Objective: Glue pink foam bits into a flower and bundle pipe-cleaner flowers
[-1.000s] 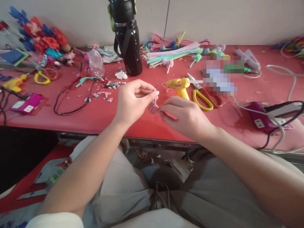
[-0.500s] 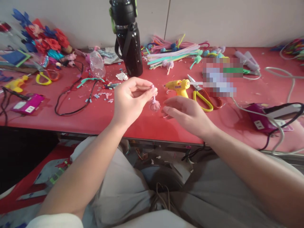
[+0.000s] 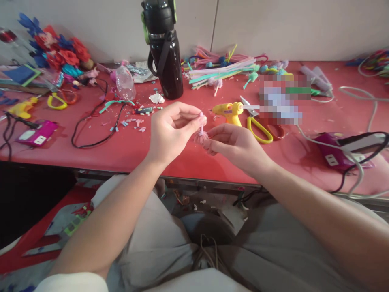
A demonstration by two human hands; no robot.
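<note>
Between the thumb and fingers of my left hand [image 3: 173, 132] is the upper stem of a small pink tassel-shaped piece [image 3: 201, 136], its fringed end hanging down. My right hand [image 3: 235, 142] has its thumb and fingertips closed at the right side of that fringe. Some of the fringe is hidden by the fingertips. Just beyond my right hand lies a yellow glue gun [image 3: 227, 110]. Scissors with yellow and red handles [image 3: 259, 129] lie to the right of it.
A black bottle [image 3: 165, 61] stands at the back, near a bundle of fuzzy pipe cleaners [image 3: 221, 73]. Purple power boxes [image 3: 38, 134] with cords sit on both sides of the red table [image 3: 182, 164]. A clear plastic bottle [image 3: 125, 83] and scraps are at left.
My right hand has moved left, and its fingertips now meet the fringe of the pink piece. My left hand has shifted slightly right and down, still pinching the stem.
</note>
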